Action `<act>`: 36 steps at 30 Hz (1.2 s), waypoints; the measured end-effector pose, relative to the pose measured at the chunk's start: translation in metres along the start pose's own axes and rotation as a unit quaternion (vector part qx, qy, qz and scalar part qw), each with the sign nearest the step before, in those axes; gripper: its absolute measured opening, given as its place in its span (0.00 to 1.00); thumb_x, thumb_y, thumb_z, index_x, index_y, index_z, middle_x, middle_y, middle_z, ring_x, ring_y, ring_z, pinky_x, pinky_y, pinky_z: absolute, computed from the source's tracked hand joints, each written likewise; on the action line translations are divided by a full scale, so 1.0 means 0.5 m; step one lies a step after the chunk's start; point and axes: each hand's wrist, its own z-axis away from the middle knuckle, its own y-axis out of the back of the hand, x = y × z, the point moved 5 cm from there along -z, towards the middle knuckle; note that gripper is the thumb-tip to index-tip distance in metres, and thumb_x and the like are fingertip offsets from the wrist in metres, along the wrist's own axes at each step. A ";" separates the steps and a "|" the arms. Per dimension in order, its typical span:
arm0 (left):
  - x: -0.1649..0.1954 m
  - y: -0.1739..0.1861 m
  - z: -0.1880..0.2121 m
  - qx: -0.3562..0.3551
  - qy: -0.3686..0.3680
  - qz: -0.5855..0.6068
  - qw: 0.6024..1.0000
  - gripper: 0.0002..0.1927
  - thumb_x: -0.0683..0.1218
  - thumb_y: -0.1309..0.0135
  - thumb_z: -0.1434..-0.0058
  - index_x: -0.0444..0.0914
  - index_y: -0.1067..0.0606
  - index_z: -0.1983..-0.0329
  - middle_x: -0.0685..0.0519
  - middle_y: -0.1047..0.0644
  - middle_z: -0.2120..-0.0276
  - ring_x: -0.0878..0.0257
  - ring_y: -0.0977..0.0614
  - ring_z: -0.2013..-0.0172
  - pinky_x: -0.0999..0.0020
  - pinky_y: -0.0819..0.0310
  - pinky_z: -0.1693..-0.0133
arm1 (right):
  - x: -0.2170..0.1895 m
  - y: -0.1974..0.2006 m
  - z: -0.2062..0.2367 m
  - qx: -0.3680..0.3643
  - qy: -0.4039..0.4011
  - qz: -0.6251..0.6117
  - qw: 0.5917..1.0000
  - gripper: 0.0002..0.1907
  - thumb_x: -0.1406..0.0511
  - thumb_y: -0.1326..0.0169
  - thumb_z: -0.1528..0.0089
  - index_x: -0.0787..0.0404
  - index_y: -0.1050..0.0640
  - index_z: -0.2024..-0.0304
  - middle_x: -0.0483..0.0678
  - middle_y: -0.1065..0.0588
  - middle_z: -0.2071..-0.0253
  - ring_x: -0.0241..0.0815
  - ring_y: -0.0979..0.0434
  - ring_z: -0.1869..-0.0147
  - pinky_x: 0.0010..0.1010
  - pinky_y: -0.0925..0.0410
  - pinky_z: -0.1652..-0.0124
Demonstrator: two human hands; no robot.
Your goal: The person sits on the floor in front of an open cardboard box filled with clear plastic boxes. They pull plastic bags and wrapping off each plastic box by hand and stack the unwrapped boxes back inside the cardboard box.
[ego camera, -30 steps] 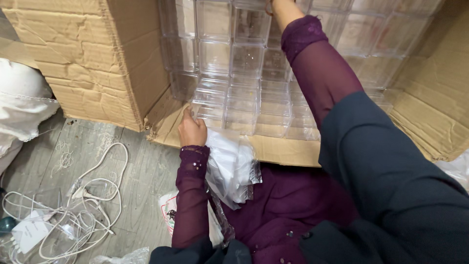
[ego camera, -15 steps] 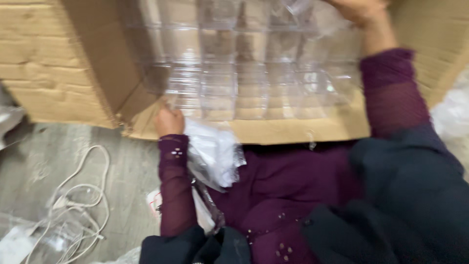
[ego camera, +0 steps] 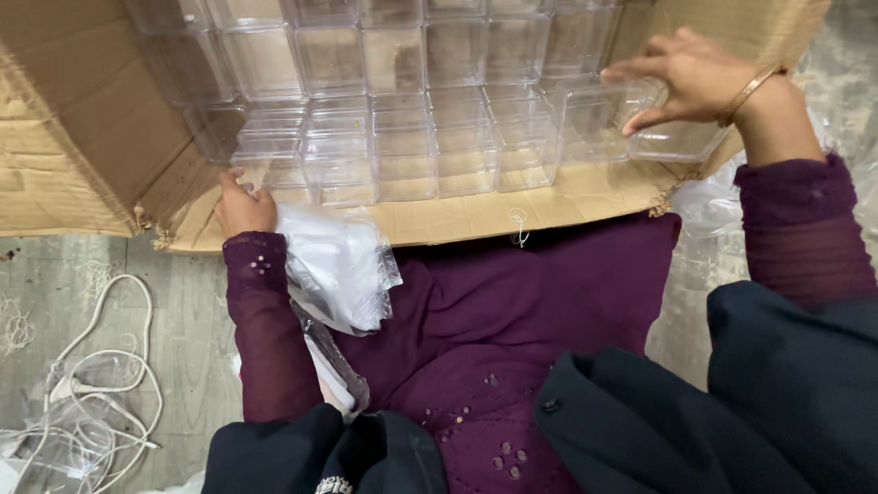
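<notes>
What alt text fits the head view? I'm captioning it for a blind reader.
A person's right hand grips a clear plastic box at the edge of a cardboard carton packed with identical boxes. The left hand rests on the carton's front flap beside a plastic bag; white cables lie on the floor.

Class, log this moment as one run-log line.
left hand: on clear boxes | right hand: gripping one clear box | cardboard carton: open

Clear, colourless plastic boxes (ego camera: 402,119) in a tan cardboard carton (ego camera: 73,137); garment (ego camera: 512,311) deep plum — bead-dotted; jacket (ego camera: 732,402) navy; cable (ego camera: 101,366) white; floor (ego camera: 55,274) grey.
</notes>
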 end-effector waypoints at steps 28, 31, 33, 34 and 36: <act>0.015 0.002 0.001 -0.008 0.007 -0.008 1.000 0.22 0.39 0.47 0.44 0.35 0.28 0.44 0.38 0.19 0.58 0.43 0.17 0.55 0.53 0.25 0.51 | -0.035 -0.175 -0.105 -0.274 -0.027 -0.066 0.959 0.53 0.43 0.35 0.50 0.30 0.43 0.25 0.54 0.32 0.32 0.56 0.31 0.30 0.46 0.36 0.34; 0.017 0.005 0.003 -0.009 0.001 -0.024 1.000 0.20 0.39 0.46 0.41 0.35 0.27 0.44 0.37 0.19 0.57 0.41 0.18 0.54 0.50 0.26 0.52 | -0.043 -0.177 -0.091 -0.268 -0.051 -0.036 0.961 0.49 0.45 0.35 0.49 0.33 0.38 0.27 0.56 0.29 0.35 0.57 0.29 0.31 0.47 0.33 0.36; 0.017 0.005 0.003 -0.005 -0.010 -0.021 1.000 0.20 0.39 0.45 0.42 0.35 0.27 0.44 0.37 0.18 0.58 0.41 0.18 0.55 0.50 0.26 0.52 | -0.044 -0.170 -0.081 -0.253 -0.085 -0.026 0.963 0.46 0.45 0.35 0.48 0.36 0.35 0.28 0.59 0.28 0.37 0.58 0.28 0.33 0.49 0.32 0.38; 0.017 0.007 0.001 0.000 -0.017 -0.020 1.000 0.20 0.39 0.44 0.42 0.34 0.27 0.45 0.37 0.18 0.58 0.41 0.17 0.55 0.50 0.26 0.53 | -0.042 -0.166 -0.078 -0.249 -0.115 -0.017 0.961 0.46 0.44 0.35 0.48 0.37 0.34 0.28 0.61 0.27 0.39 0.59 0.28 0.33 0.50 0.32 0.39; 0.016 0.006 -0.002 0.002 -0.020 -0.017 1.000 0.20 0.39 0.45 0.42 0.34 0.27 0.45 0.37 0.18 0.58 0.41 0.17 0.55 0.50 0.26 0.53 | -0.040 -0.156 -0.074 -0.238 -0.155 -0.014 0.959 0.46 0.42 0.35 0.48 0.41 0.33 0.29 0.62 0.25 0.41 0.61 0.26 0.36 0.51 0.31 0.40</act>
